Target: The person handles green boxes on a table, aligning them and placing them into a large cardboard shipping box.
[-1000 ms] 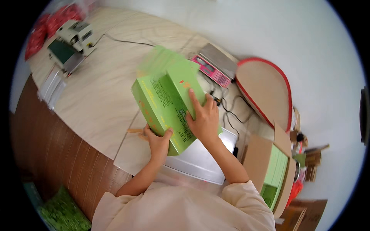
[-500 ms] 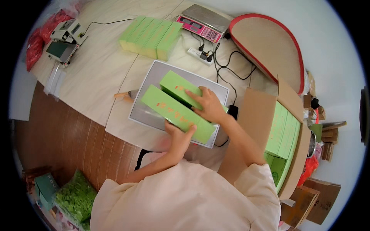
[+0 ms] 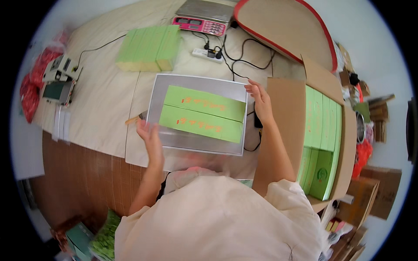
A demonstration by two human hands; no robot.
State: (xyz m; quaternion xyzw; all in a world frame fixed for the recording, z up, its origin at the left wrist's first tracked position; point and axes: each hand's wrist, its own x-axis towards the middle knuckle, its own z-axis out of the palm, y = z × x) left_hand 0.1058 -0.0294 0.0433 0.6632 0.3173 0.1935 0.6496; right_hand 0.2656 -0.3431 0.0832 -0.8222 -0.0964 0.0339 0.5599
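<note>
Two long light-green boxes with orange lettering lie side by side on a grey, white-rimmed flat plate (image 3: 183, 142): a far box (image 3: 204, 102) and a near box (image 3: 200, 123), their long edges touching. My left hand (image 3: 151, 140) is off the boxes, fingers spread, just beyond their left end and by the plate's lower left edge. Near the plate's upper right corner, my right hand (image 3: 262, 102) is raised with its fingers stretched out and nothing in them. A wooden-handled tool (image 3: 132, 119) lies at the plate's left edge, its far end partly hidden.
On my right stands an open carton (image 3: 281, 130) with several green boxes inside. A row of green boxes (image 3: 148, 48) sits at the back, beside a pink-keyed scale (image 3: 200, 25). A power strip (image 3: 207, 55) and black cables lie behind the plate. A small machine (image 3: 60, 80) stands far left.
Both hands have let go of the green boxes and moved apart, left and right. The two boxes, tilted and gapped before, now lie flush and flatter across the plate. The view has shifted.
</note>
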